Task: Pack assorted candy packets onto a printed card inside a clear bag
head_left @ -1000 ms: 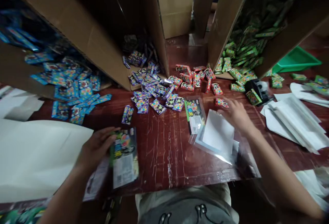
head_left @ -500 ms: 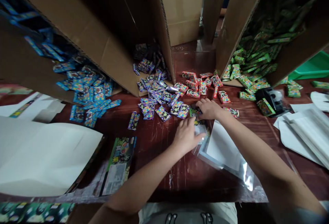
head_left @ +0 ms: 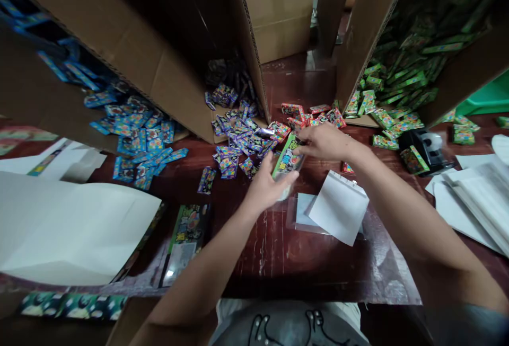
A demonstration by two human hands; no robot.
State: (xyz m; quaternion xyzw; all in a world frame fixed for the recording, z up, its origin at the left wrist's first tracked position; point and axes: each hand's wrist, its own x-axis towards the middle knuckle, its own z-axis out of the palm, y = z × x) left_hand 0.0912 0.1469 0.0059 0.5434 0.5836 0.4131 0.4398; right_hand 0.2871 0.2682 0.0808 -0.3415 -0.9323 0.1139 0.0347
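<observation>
A printed packet [head_left: 287, 160] with a green edge and a see-through lower part is held up at a tilt above the table. My left hand [head_left: 264, 184] grips its lower left end between thumb and fingers. At the upper right edge, the fingers of my right hand [head_left: 324, 142] are closed on the same packet, partly hiding it. Purple candy packs [head_left: 242, 136] lie just left of and behind the packet, and red candy packs [head_left: 293, 111] behind my right hand. Below my hands, a white paper sheet [head_left: 340, 208] rests on a clear plastic sleeve [head_left: 292, 219].
Cardboard boxes [head_left: 175, 76] spill blue packs [head_left: 147, 134] at left and green packs [head_left: 397, 118] at right. A black tape dispenser [head_left: 423, 147] stands at right near white sheets [head_left: 473, 203]. Another printed packet [head_left: 186, 234] and a large white sheet [head_left: 75, 224] lie left.
The printed packet has come up off the table, tilted between both hands. My left hand has moved left, my right hand up. The white sheet now lies turned over the plastic sleeve.
</observation>
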